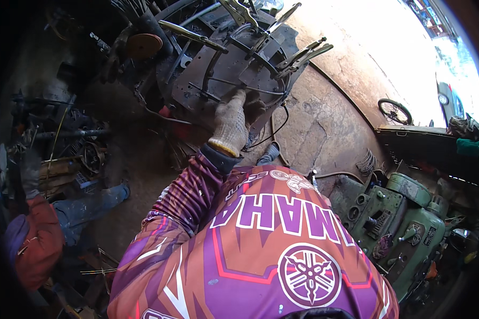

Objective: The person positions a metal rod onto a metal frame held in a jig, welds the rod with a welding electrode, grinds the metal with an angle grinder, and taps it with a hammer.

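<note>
My left hand [230, 123], in a pale knitted work glove, reaches over a dark steel plate [189, 82]. Its fingertips meet a thin metal rod [263, 89] lying across the plate, and the fingers look closed at it. Curved steel strips [212, 65] form a rounded outline on the plate. Several locking pliers [302, 57] clamp the work around its far and right edges. Close beside the left glove is a dark, shaded shape that may be my right hand [254, 106]; its fingers cannot be made out, and the right arm is hidden by my torso.
A green machine [404, 223] with levers stands at the right. Wire coils [368, 162] and a hose [338, 174] lie near it. Another person's red garment [40, 242] shows at the left, among scrap metal. Farther off are a wheel [395, 111] and a car [446, 93].
</note>
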The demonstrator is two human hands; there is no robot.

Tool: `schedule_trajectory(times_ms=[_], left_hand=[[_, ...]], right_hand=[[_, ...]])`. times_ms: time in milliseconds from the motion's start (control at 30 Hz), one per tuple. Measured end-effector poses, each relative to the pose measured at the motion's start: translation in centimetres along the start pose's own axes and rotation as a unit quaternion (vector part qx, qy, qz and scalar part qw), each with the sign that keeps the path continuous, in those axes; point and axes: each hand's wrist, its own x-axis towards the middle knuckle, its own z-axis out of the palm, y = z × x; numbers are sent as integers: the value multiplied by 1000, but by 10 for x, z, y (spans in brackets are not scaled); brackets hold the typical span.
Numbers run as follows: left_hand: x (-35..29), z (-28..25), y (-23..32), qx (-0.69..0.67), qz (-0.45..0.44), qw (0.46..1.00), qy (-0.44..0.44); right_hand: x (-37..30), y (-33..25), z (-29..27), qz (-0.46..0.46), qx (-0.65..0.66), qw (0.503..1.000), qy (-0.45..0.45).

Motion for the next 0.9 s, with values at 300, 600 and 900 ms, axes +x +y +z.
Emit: schedule_trajectory(times_ms=[300,600,900], left_hand=[[-32,-13,-25,197,-61,976,-65],[-29,-28,-22,239,-72,957,-151],[-28,-31,-16,204,-112,963,-133]], right_hand=[[1,28,9,69,-61,994,-55],[-3,2,4,61,-55,995,-50],[-51,-89,-29,39,-13,998,-48]])
